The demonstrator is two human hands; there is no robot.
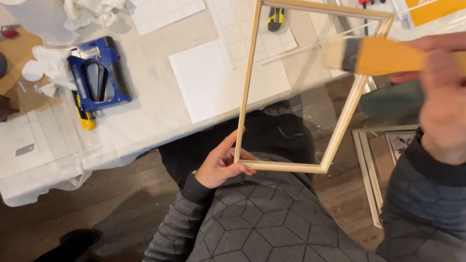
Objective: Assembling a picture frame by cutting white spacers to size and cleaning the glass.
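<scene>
1. The left hand (pixel 224 164) is gripping the frame (pixel 310 87) at its near left corner, fingers curled around the pale wooden moulding and thumb lying along the upright side.
2. The frame is being held tilted in the air between the person's chest and the table (pixel 145 116), its far end reaching over the tabletop; a clear pane is sitting in it (faint reflections and streaks are showing across the opening).
3. The right hand (pixel 439 92) is closed around the orange handle of a brush (pixel 369 56), which is lying roughly level. The hand itself is blurring, so single fingers cannot be told apart.
4. The brush bristles (pixel 334 52) are pointing left and sitting just inside the frame's far right corner; whether they are touching the pane cannot be told.
5. On the table, a white sheet (pixel 213 82) is lying just left of the frame, and gridded sheets (pixel 242 29) are lying beyond it.
6. A blue stapler (pixel 99 73) is lying well to the left, with a yellow knife (pixel 85 116) touching its near edge and crumpled white paper (pixel 51 68) beside it.
7. A second yellow-and-black tool (pixel 276 18) is showing through the frame near the far edge.
8. On the floor at the right, another pale frame (pixel 371 174) is lying flat
</scene>
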